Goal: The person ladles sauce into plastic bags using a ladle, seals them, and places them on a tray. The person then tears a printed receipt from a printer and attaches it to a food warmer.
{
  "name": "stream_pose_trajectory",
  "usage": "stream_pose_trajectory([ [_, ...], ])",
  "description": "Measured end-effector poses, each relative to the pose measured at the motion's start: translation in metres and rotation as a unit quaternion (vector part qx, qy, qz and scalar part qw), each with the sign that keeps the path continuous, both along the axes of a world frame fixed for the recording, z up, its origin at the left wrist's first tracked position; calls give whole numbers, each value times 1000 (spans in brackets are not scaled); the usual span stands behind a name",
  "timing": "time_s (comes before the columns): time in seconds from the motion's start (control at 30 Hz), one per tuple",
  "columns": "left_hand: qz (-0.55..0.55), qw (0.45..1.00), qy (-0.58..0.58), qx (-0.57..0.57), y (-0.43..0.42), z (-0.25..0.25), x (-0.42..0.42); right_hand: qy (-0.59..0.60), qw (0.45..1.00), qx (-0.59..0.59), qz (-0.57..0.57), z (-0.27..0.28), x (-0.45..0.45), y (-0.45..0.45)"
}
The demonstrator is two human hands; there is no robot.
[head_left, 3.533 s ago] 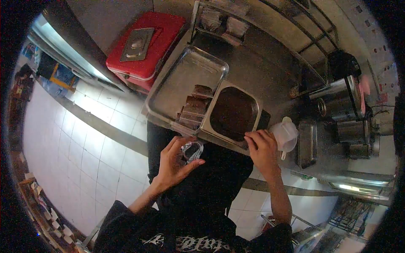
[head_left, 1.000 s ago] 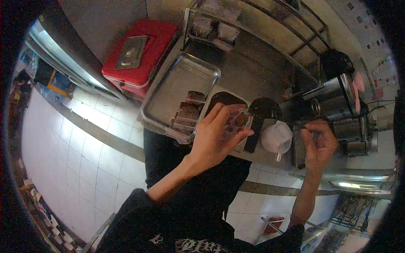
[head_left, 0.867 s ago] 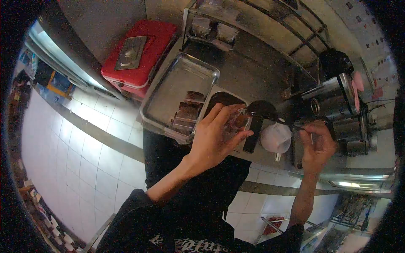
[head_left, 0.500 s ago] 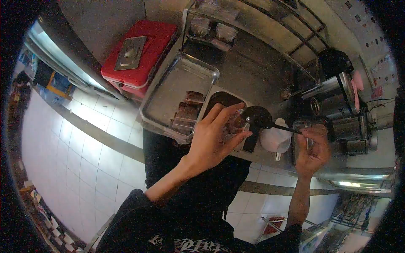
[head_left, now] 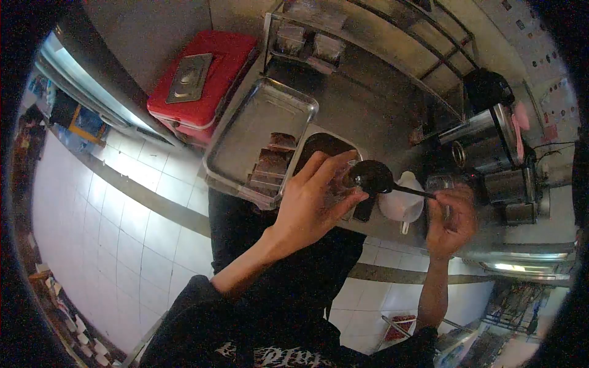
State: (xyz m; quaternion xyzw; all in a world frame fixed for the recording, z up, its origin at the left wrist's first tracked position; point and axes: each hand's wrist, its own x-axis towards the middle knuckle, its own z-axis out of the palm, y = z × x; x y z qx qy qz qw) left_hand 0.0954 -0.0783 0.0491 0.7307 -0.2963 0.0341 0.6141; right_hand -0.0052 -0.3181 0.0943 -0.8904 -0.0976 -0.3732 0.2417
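A grey metal counter [head_left: 374, 116] slants across the middle of the frame. On it sit a shallow metal tray [head_left: 261, 129] left of centre, a square pan [head_left: 342, 136] beside that, and a whitish jug [head_left: 400, 206] right of centre.

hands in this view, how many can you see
2: the left hand, holding a clear plastic item by the bowl of the black ladle, and the right hand, holding its handle. Dark areas could hide others.

packets [head_left: 270, 165] lie in tray's [head_left: 261, 122] near right corner | pan [head_left: 343, 136] sits right of tray | jug [head_left: 397, 207] right of pan, by counter's [head_left: 368, 116] near edge
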Motion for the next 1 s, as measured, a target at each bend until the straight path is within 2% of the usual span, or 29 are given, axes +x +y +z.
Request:
stream_pose_trajectory([
  [0.33,9,1000,5,17,-1,-1,-1,4,999,-24,-43,1,-4,2],
  [0.43,0,1000,16,-8,-1,-3,-1,15,1000,6,-14,-3,-3,3],
  [0.63,-5,999,28,-20,-1,-5,0,6,1000,-17,-22,-2,-1,6],
  [0.83,27,1000,-11,8,2,-5,0,43,991,108,-67,-19,-7,13],
  [0.93,18,999,-7,44,6,-8,1,85,971,120,-190,-23,-13,14],
  [1.0,12,1000,-5,17,8,-15,2,141,960,119,-210,-39,-18,11],
])
